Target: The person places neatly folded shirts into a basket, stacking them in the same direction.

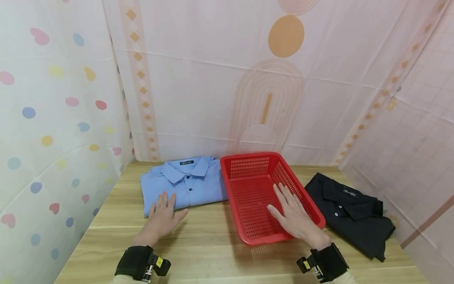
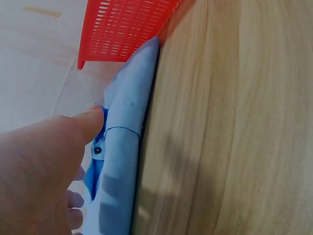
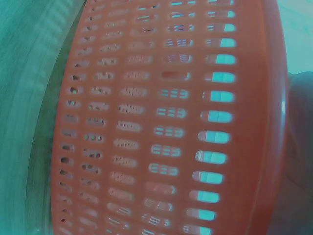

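Note:
In the head view, my left hand [image 1: 163, 219] hovers with straight fingers at the front edge of a folded light-blue polo shirt [image 1: 209, 189]. The left wrist view shows the thumb close beside the shirt's collar and button [image 2: 98, 150]. My right hand [image 1: 294, 217] stretches over the right side of a red plastic basket [image 1: 244, 232], fingers spread and straight, holding nothing. In the right wrist view the basket's slotted wall [image 3: 146, 117] fills most of the picture, and part of the hand shows behind its rim. A folded black polo shirt [image 1: 358, 225] lies to the right of the basket.
The wooden table [image 1: 209, 252] carries both shirts and the basket. Patterned cloth [image 1: 198, 98] hangs behind the table and along both sides. The basket's left rim overlaps the blue shirt's right edge in the head view. Each wrist wears a black strap [image 1: 133, 262] with a small camera.

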`<state>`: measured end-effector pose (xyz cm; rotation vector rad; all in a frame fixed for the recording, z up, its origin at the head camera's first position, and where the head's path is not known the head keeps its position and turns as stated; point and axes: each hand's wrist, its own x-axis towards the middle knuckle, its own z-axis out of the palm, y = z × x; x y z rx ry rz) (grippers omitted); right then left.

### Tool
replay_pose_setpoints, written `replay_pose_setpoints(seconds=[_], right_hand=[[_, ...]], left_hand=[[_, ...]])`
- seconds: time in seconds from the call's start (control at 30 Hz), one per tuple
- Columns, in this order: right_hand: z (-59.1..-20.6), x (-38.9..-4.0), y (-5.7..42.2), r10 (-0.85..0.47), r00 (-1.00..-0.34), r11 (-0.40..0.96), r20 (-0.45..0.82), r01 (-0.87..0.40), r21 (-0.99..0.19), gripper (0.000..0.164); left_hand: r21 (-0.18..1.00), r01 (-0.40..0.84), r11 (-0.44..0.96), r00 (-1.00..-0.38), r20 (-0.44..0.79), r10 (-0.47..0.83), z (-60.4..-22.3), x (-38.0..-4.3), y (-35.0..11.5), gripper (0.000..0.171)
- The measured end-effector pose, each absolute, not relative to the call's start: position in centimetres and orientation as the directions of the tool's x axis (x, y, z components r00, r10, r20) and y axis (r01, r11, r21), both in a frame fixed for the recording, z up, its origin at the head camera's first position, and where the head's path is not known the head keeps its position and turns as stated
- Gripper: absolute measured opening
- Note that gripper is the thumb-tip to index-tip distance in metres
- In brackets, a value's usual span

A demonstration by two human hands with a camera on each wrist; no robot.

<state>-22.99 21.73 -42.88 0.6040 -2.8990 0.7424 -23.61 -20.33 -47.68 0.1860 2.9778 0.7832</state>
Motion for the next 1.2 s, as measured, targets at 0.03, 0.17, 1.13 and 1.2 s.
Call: replay_pose_setpoints(seconds=[0.03, 0.17, 1.13, 1.2], right_hand=[[-42.8, -22.9, 21.7, -0.353, -0.919, 0.803, 0.174, -0.393, -0.449, 0.076], [-42.7, -22.7, 21.3, -0.361, -0.918, 0.798, 0.166, -0.396, -0.454, 0.076], [-42.7, -20.8, 19.2, -0.41, -0.904, 0.77, 0.122, -0.415, -0.486, 0.076], [-42.7, -20.7, 19.1, -0.415, -0.903, 0.768, 0.114, -0.414, -0.489, 0.076]], left_hand=[[0.492, 0.101, 0.865, -0.991, -0.026, 0.131, -47.8, -23.6, -20.3, 0.09], [0.493, 0.095, 0.865, -0.991, -0.033, 0.128, -48.2, -23.5, -20.3, 0.09], [0.435, 0.126, 0.892, -0.986, -0.048, 0.163, -50.2, -23.3, -19.8, 0.074], [0.435, 0.13, 0.891, -0.985, -0.045, 0.166, -50.3, -23.3, -19.7, 0.072]])
